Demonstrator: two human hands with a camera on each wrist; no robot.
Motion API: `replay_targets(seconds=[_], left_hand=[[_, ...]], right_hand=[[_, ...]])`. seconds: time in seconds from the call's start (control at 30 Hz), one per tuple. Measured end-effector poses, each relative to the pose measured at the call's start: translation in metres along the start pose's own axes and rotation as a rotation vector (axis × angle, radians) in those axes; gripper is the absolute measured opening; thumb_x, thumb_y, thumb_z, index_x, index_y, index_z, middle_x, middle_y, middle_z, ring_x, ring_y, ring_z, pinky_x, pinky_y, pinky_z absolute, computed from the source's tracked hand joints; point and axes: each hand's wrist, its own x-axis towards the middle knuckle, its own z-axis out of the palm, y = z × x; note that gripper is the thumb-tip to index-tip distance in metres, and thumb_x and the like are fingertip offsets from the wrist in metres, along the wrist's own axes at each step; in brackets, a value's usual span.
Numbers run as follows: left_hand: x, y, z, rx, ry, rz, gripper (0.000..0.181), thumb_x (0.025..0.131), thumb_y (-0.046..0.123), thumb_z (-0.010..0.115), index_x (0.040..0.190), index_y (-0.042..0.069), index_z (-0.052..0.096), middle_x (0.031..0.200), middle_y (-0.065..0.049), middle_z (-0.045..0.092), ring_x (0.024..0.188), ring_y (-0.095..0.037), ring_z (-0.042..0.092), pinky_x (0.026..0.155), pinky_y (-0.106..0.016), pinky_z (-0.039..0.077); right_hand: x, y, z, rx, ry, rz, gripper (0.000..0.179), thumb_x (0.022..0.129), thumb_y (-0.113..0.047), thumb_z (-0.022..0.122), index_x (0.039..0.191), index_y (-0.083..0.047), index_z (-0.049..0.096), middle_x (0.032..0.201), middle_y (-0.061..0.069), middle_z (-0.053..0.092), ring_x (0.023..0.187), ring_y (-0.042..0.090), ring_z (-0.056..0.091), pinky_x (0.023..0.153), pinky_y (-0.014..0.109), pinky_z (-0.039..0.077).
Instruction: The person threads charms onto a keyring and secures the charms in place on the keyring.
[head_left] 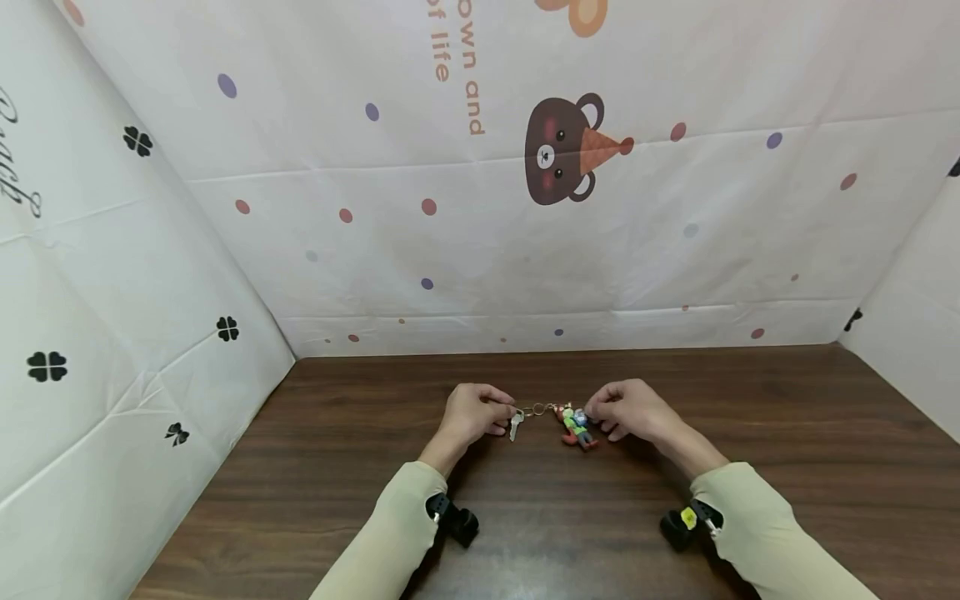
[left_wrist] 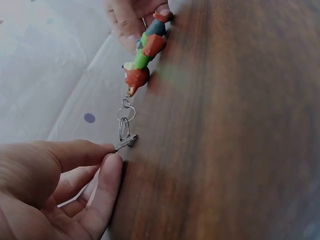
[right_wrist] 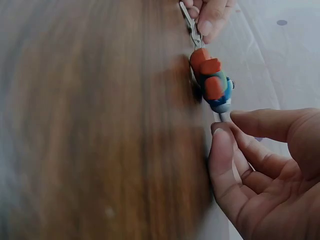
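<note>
A keychain stretches between the two hands, low over the wooden table. Its figurine (head_left: 576,427) is orange, green and blue, like a small cartoon animal. Linked metal rings (head_left: 537,409) join it to a silver key (head_left: 515,426), which points toward the near side. My left hand (head_left: 472,414) pinches the key's ring end between thumb and index finger; in the left wrist view the key (left_wrist: 129,141) sticks out past the fingertips. On the other side, my right hand (head_left: 630,408) pinches a pale bit at the figurine's edge, close to its blue part (right_wrist: 220,102) in the right wrist view.
The dark brown table (head_left: 570,517) ends at a white cloth backdrop (head_left: 480,250) with dots and a printed bear. White cloth walls (head_left: 150,292) stand at the sides. A black wrist camera (head_left: 459,523) hangs below the left sleeve, another camera (head_left: 678,529) below the right.
</note>
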Motion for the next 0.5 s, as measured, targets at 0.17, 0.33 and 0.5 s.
replay_targets(seconds=[0.17, 0.33, 0.5], left_hand=[[0.001, -0.001, 0.001, 0.040, 0.014, -0.005, 0.007, 0.091, -0.002, 0.081, 0.098, -0.003, 0.081, 0.083, -0.010, 0.077, 0.066, -0.017, 0.072, 0.061, -0.032, 0.062], [0.001, -0.001, 0.000, 0.104, 0.013, 0.016, 0.004, 0.093, 0.002, 0.081, 0.097, 0.000, 0.081, 0.082, -0.008, 0.077, 0.066, -0.018, 0.073, 0.060, -0.032, 0.062], [-0.004, 0.001, -0.012, 0.283, 0.037, 0.080, 0.010, 0.096, 0.016, 0.079, 0.102, 0.007, 0.081, 0.086, -0.004, 0.076, 0.070, -0.020, 0.073, 0.063, -0.035, 0.061]], right_hand=[[-0.001, -0.001, -0.004, -0.073, 0.009, 0.006, 0.012, 0.104, -0.008, 0.067, 0.101, 0.000, 0.075, 0.101, 0.011, 0.072, 0.079, 0.022, 0.065, 0.066, 0.037, 0.061], [-0.004, -0.002, -0.009, -0.134, 0.023, -0.025, 0.016, 0.105, -0.015, 0.068, 0.104, -0.001, 0.075, 0.102, 0.010, 0.072, 0.080, 0.022, 0.064, 0.067, 0.037, 0.060], [-0.010, -0.006, -0.016, -0.235, 0.109, -0.102, 0.027, 0.108, -0.026, 0.065, 0.118, -0.002, 0.073, 0.107, 0.014, 0.072, 0.087, 0.028, 0.068, 0.073, 0.043, 0.058]])
